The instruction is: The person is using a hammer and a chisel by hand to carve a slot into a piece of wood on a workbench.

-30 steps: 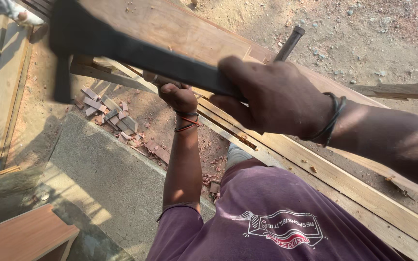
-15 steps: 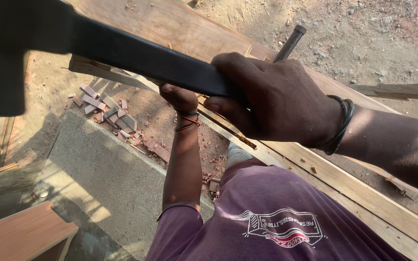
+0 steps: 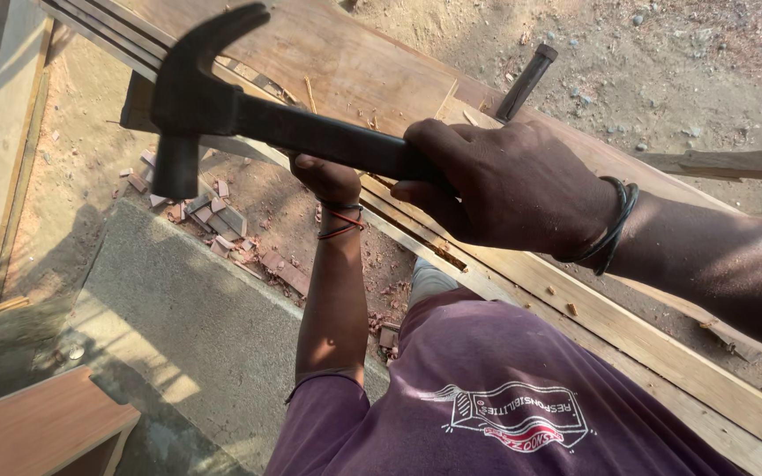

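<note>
**Claw hammer raised over timber frame**

Black claw hammer: held aloft above the wooden frame, handle enclosed by the right hand, grip clenched. Left hand: placed against the frame's edge beneath the handle; whether its grip is clenched cannot be told. Dark metal rod: laid on the board behind.

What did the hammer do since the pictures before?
The hammer swung: its head went out of sight at the upper left, and now the whole head shows, claw up. The right hand kept its grip on the handle. The left hand stayed at the edge of the wooden frame.
</note>
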